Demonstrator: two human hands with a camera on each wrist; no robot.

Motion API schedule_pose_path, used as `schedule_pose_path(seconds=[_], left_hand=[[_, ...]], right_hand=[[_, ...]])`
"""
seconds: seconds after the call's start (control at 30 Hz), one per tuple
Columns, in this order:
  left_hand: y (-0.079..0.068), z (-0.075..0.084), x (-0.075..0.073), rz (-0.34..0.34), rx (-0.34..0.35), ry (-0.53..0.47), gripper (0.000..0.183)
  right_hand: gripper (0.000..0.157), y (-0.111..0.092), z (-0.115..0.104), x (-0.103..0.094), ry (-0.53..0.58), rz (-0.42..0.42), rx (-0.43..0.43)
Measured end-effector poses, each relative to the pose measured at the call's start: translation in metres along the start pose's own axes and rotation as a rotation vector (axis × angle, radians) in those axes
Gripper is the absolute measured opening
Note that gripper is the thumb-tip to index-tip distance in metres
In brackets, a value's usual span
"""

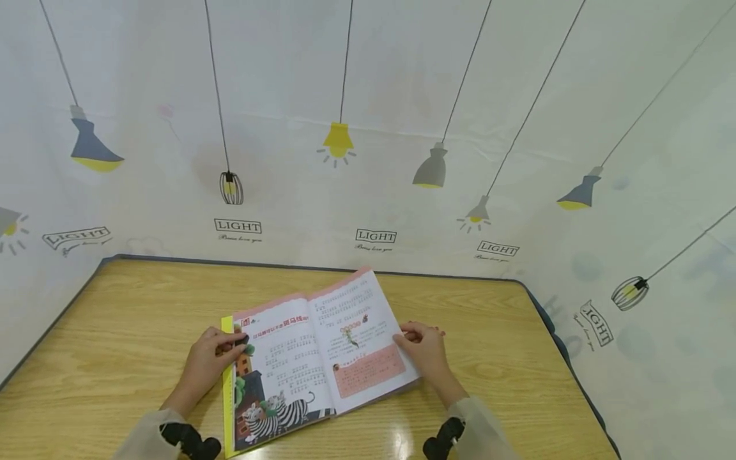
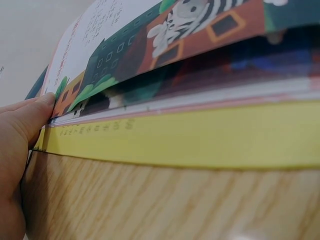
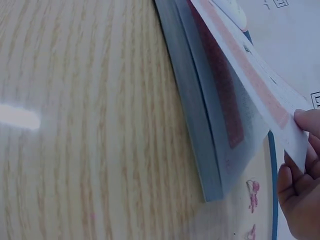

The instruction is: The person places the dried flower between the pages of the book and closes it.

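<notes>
An illustrated book (image 1: 322, 345) lies spread open on the wooden table, tilted slightly, with zebras printed on its left page. My left hand (image 1: 204, 364) grips the book's left edge, its thumb (image 2: 42, 106) on top of the printed page. A yellow cover strip (image 2: 200, 137) sticks out under the pages on that side. On the opposite side, my right hand (image 1: 428, 351) pinches the outer edge of the right-hand page (image 3: 265, 95) between thumb and fingers. That page is lifted, and another page shows beneath it in the right wrist view.
The wooden table (image 1: 489, 396) has a dark edging (image 1: 460, 276) along its back and sides. Behind it hangs a pale cloth backdrop (image 1: 299, 83) printed with lamps. Reddish marks (image 3: 253, 195) show near the table's edge in the right wrist view.
</notes>
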State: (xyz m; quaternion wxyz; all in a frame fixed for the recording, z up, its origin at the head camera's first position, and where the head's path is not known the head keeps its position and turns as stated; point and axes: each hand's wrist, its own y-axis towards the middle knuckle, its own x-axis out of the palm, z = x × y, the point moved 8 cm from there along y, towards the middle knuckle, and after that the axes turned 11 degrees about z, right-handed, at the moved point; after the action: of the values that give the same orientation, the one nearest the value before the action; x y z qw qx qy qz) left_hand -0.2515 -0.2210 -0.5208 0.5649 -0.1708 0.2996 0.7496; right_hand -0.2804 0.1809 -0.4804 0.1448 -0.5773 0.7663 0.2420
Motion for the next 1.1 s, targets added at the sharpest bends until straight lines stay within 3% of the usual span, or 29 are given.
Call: schedule_pose_path(seconds=[0.5, 0.73, 1.1], left_hand=[[0.0, -0.002, 0.0, -0.01, 0.01, -0.005, 0.032], [0.005, 0.001, -0.003, 0.004, 0.045, 0.001, 0.028], [0.007, 0.005, -0.003, -0.025, 0.047, 0.023, 0.027]], right_hand=[[0.022, -0.002, -0.02, -0.01, 0.054, -0.025, 0.062], [0.024, -0.003, -0.042, -0.01, 0.072, -0.049, 0.041], [0.022, -0.011, -0.08, -0.006, 0.111, -0.108, -0.036]])
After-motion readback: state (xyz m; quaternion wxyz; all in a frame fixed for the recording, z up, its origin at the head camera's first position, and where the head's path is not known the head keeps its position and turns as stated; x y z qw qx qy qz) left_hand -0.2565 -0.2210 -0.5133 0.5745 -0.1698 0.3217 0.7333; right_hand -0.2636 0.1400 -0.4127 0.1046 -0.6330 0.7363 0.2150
